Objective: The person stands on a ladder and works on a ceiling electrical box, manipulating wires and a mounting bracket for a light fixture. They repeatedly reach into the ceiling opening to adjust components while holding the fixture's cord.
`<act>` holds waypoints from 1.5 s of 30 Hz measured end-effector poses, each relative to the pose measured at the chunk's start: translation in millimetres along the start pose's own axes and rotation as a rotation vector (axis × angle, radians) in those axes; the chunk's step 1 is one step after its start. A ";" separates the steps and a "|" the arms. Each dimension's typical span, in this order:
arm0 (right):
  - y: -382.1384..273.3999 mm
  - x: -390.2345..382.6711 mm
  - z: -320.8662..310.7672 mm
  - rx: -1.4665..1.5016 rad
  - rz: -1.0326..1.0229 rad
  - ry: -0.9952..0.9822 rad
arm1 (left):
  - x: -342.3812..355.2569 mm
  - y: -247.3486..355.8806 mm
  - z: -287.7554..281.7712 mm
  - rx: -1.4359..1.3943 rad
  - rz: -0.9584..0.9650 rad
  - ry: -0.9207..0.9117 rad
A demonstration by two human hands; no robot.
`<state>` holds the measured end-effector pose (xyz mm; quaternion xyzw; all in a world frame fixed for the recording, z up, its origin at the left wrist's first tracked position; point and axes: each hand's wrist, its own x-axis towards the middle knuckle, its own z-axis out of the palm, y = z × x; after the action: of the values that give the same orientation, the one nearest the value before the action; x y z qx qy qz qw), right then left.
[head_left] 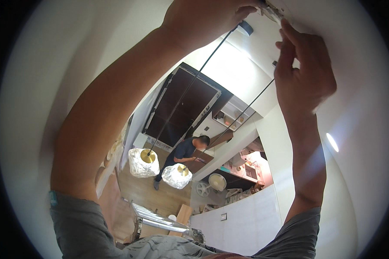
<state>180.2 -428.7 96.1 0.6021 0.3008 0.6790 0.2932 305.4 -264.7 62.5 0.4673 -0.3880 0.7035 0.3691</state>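
At the top edge my left hand [203, 17], partly cropped, has curled fingers at a pale ceiling fitting [272, 13]; what they hold is unclear. My right hand [302, 73] is raised on the right, fingers bent and closed, index fingertip at that fitting; its grip is hidden. Just below the fitting is a dark round canopy [245, 28], with a black cord [194, 77] hanging from it. A second cord [250, 103] runs down farther right. Low between my forearms hang two plastic-wrapped pendant lamps with brass tops, one left [138, 168], one right [173, 180].
Below, a person [183, 151] in dark clothes stands by a counter. A metal ladder [160, 220] is directly beneath me. A white fan [217, 182], wall shelves [231, 116], a curved low wall [237, 211] and a lit ceiling light [332, 142] surround the area.
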 end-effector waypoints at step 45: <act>16.3 16.3 -22.7 -0.071 -0.245 -0.125 | -26.2 10.3 -24.0 -0.293 -0.587 0.084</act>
<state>155.4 -428.1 116.8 0.5911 0.3292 0.6095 0.4132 295.0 -251.8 29.4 0.4717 -0.3183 0.5224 0.6350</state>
